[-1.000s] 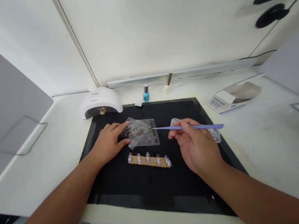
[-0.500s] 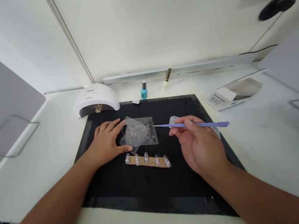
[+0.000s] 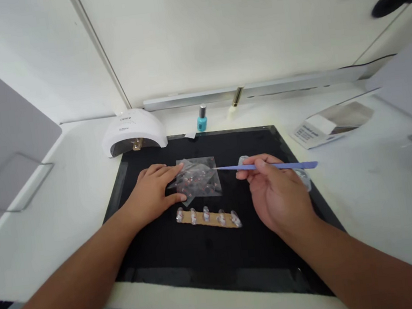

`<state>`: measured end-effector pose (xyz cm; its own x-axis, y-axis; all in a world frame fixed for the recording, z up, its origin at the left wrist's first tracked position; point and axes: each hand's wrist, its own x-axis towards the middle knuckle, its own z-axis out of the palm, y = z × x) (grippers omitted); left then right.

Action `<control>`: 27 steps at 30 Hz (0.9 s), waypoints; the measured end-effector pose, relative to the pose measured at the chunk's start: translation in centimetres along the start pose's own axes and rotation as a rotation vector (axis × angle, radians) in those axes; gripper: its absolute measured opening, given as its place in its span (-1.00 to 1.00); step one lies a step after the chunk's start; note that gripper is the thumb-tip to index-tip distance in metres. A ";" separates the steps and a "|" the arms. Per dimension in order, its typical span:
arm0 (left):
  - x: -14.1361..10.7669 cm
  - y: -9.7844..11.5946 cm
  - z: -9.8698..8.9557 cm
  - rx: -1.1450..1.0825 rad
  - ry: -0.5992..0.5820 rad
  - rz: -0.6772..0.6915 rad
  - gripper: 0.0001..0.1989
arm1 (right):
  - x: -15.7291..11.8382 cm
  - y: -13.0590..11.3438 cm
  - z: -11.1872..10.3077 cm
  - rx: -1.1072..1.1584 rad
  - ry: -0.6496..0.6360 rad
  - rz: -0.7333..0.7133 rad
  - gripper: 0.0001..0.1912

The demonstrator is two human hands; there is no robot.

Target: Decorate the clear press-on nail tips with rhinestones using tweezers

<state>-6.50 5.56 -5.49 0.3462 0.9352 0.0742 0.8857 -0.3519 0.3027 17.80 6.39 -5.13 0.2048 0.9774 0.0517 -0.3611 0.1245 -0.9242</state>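
Observation:
My right hand (image 3: pixel 280 190) grips slim purple tweezers (image 3: pixel 286 165) between thumb and fingers. Their fine tip reaches the right edge of a clear sticker sheet (image 3: pixel 210 189) dotted with small red and white marks. A second clear sheet (image 3: pixel 190 179) lies askew over it. Fingers spread, my left hand (image 3: pixel 151 194) rests flat with its index finger and thumb on the sheets' left side. Just in front of the sheets, several decorated clear false nails (image 3: pixel 206 213) are fixed along a tan strip (image 3: pixel 214 219). A clear plastic piece (image 3: pixel 303 180) is partly hidden behind my right hand.
Everything lies on a black mat (image 3: pixel 203 255) on a white table. A white nail lamp (image 3: pixel 133 128) stands back left. Behind the mat are a turquoise polish bottle (image 3: pixel 202 120) and a gold-capped bottle (image 3: pixel 236 101). An opened white box (image 3: pixel 332 124) lies right.
The upper clear sheet has shifted and turned slightly over the lower one, with my left fingers still on it. The tweezers stay at the sheet's right edge. The camera view has moved slightly.

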 end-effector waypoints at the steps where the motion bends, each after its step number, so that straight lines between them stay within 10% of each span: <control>1: 0.0 0.0 0.0 -0.002 0.004 0.013 -0.32 | 0.0 0.0 0.0 0.000 -0.005 -0.001 -0.86; 18: -0.1 -0.4 -0.2 -0.244 0.035 0.176 -0.53 | -1.0 1.0 0.5 -0.062 -0.429 0.113 -0.84; 27: -0.5 -0.4 0.5 -0.543 0.163 0.184 -0.43 | -1.1 0.1 1.0 -0.031 -0.408 0.044 -0.82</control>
<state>-6.84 5.18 -6.15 0.3888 0.8700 0.3032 0.5160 -0.4782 0.7107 16.65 5.55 -4.87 -0.1902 0.9698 0.1523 -0.3326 0.0823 -0.9395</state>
